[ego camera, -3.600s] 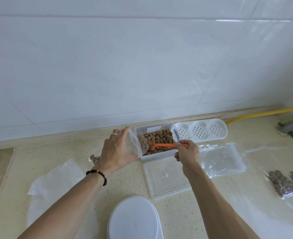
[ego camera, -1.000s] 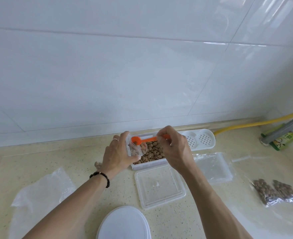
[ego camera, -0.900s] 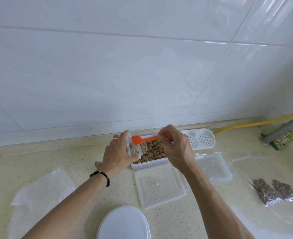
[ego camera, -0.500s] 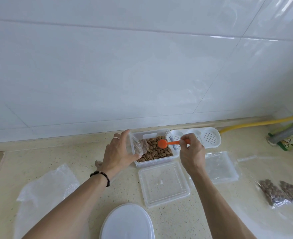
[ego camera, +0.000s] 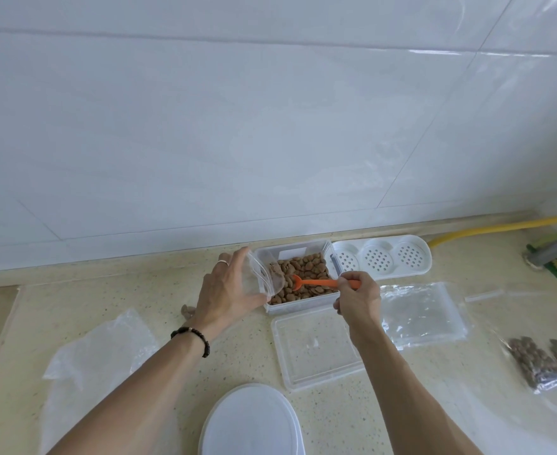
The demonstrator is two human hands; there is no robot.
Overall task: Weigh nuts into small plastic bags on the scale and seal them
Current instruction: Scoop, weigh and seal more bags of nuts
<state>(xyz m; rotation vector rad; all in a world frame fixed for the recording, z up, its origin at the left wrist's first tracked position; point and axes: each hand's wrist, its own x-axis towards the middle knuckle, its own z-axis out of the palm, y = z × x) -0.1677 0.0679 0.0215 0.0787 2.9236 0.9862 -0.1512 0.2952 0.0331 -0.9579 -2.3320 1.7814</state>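
Note:
A clear plastic box [ego camera: 272,254] holding brown nuts [ego camera: 306,272] stands at the back of the counter. My left hand [ego camera: 226,292] holds a small clear bag [ego camera: 264,277] open at the box's left edge, with a few nuts inside. My right hand [ego camera: 357,297] pinches the handle of an orange scoop [ego camera: 316,283], whose bowl is down among the nuts. A white oval scale [ego camera: 250,421] sits at the near edge. Two filled bags of nuts [ego camera: 539,361] lie at the right.
The box's clear lid [ego camera: 316,346] lies in front of it. A stack of clear bags [ego camera: 421,313] lies right of the lid, a white perforated tray [ego camera: 382,259] behind. A crumpled plastic bag [ego camera: 96,359] lies at left. A yellow hose [ego camera: 487,228] runs along the wall.
My right hand tipped the scoop at the small bag's mouth, then drew it back right and lowered its bowl into the nuts. My left hand kept holding the bag.

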